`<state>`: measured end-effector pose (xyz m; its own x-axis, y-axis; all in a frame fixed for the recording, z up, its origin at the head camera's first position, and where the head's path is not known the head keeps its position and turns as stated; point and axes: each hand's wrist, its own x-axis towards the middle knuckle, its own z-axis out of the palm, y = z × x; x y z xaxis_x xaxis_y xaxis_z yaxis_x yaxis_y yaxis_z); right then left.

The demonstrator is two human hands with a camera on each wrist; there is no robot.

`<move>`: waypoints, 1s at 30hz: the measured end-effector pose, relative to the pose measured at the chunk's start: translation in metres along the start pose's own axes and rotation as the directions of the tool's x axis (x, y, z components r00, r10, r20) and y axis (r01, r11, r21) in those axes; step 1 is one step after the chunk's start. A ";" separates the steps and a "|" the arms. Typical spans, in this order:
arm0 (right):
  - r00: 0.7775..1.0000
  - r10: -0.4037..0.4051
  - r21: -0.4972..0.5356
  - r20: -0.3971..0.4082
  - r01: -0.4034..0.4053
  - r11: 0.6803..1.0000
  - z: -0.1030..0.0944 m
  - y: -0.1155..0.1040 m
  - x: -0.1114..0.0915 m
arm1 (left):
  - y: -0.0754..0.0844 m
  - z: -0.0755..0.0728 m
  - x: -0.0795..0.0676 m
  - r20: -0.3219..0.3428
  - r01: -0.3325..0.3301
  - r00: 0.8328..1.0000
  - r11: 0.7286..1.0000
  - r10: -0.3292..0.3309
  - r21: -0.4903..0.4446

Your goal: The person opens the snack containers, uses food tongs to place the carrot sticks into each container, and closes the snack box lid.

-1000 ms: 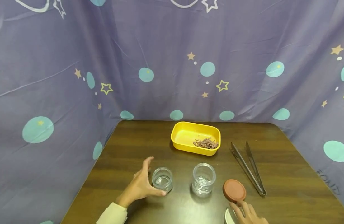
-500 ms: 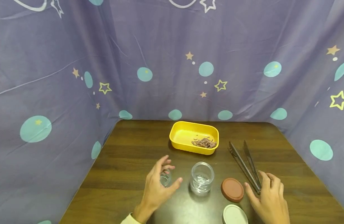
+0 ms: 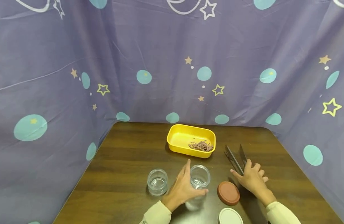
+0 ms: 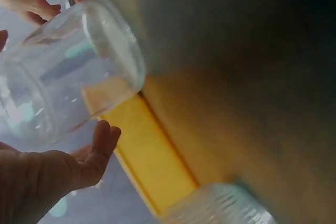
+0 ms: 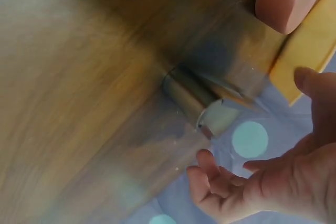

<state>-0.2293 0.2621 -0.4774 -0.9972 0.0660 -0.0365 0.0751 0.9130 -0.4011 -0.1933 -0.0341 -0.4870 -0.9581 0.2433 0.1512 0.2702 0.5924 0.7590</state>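
Observation:
In the head view my left hand [image 3: 182, 190] spreads its thumb and fingers around the near left side of the taller glass jar [image 3: 200, 175]. The left wrist view has this jar [image 4: 102, 51] upright between the parted fingers and thumb. To its left stands a shorter glass jar [image 3: 157, 183]. My right hand [image 3: 253, 179] reaches over the metal tongs [image 3: 234, 161], hiding their hinged end. Its fingers are apart and loosely bent; the right wrist view shows the tongs' end [image 5: 191, 95] in front of them, outside any grip.
A yellow tray [image 3: 186, 151] with brown strips heaped at its right end sits at the back. A reddish-brown lid [image 3: 228, 193] and a pale lid [image 3: 230, 217] lie between my hands. A patterned purple curtain [image 3: 160, 56] surrounds the wooden table [image 3: 124, 155].
My left hand has moved right, from the shorter jar to the taller one. My right hand has left the pale lid and moved up and right, over the tongs.

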 end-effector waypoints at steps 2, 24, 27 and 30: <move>0.998 0.033 -0.013 0.045 -0.032 0.999 0.003 0.001 0.005 | -0.003 0.004 0.000 0.028 0.022 0.999 1.000 -0.022 -0.018; 0.997 0.017 0.045 0.077 -0.021 0.999 -0.001 0.016 0.025 | -0.013 0.003 0.012 0.023 0.041 0.999 0.999 -0.041 -0.024; 0.998 0.019 0.028 0.060 -0.021 0.999 -0.008 0.018 0.024 | -0.014 0.002 0.012 0.026 0.046 0.999 0.999 -0.045 -0.021; 0.999 0.021 0.005 0.044 -0.021 1.000 -0.013 0.020 0.022 | -0.015 0.000 0.012 0.019 0.049 0.999 0.998 -0.048 -0.026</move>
<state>-0.2500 0.2867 -0.4742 -0.9941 0.0669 -0.0853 0.0959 0.9094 -0.4048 -0.2083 -0.0396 -0.4967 -0.9681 0.2289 0.1023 0.2205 0.5833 0.7818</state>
